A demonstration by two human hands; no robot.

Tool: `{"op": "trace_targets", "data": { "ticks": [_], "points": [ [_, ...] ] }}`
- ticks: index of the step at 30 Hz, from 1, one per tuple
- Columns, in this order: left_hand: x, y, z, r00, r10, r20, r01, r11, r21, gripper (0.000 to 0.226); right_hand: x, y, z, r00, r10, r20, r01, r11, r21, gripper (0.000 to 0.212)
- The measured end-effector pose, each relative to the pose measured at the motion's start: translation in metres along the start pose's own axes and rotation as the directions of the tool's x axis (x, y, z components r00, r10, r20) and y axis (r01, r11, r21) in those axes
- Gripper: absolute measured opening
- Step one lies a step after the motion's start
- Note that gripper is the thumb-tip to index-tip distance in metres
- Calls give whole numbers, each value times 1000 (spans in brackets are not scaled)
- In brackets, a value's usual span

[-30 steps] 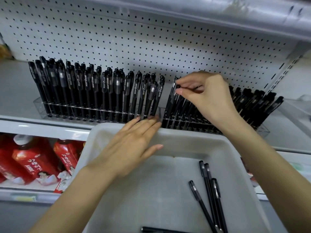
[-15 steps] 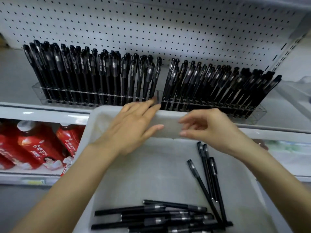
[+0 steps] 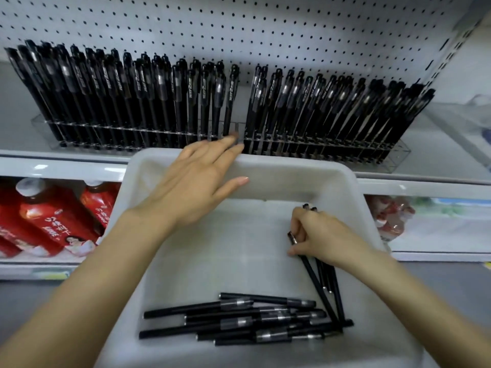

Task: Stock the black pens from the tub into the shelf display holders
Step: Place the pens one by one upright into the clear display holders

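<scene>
While resting the left hand flat on the tub rim at 12 o'clock, fingers straight, curls right hand fingers round a few black pens at 3 o'clock inside. Loose pens at 6 o'clock; packed display holders beyond.

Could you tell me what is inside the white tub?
The white tub holds a pile of black pens near its front and a few angled pens. The right hand grips one, covering part of the others. The left hand rests on the far rim.
</scene>
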State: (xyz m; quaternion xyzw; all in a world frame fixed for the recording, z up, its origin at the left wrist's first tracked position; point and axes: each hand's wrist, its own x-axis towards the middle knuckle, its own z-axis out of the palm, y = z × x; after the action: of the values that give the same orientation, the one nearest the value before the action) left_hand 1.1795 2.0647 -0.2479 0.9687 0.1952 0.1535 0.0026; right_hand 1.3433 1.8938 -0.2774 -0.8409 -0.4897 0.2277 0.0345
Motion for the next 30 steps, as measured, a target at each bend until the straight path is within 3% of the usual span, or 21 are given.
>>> {"op": "trace_targets", "data": {
  "ticks": [4,8,15,21,26,30],
  "points": [
    [2,3,0,1000,3,-6,-3,1000,-26,71,3,3,4,1000,22,-19,-22,1000,0,36],
    [1,4,0,1000,-4,2,4,1000,-2,71,5,7,1,999,32,-5,-32,993,111,33],
    [2,8,1,1000,-3,-12,4,999,48,64,0,1,-8,999,-34,-39,41,980,194,24],
    [4,9,0,1000,-25,13,24,999,45,68,-1,-14,-32,990,-128,-67,142,785,602,22],
    [6,7,3,999,-27,32,25,998,59,70,-2,-21,-48,983,-167,-70,165,669,725,12],
    [6,7,4,999,-24,36,22,998,61,70,-11,-33,-85,937,-216,-274,349,594,725,22]
  ]
}}
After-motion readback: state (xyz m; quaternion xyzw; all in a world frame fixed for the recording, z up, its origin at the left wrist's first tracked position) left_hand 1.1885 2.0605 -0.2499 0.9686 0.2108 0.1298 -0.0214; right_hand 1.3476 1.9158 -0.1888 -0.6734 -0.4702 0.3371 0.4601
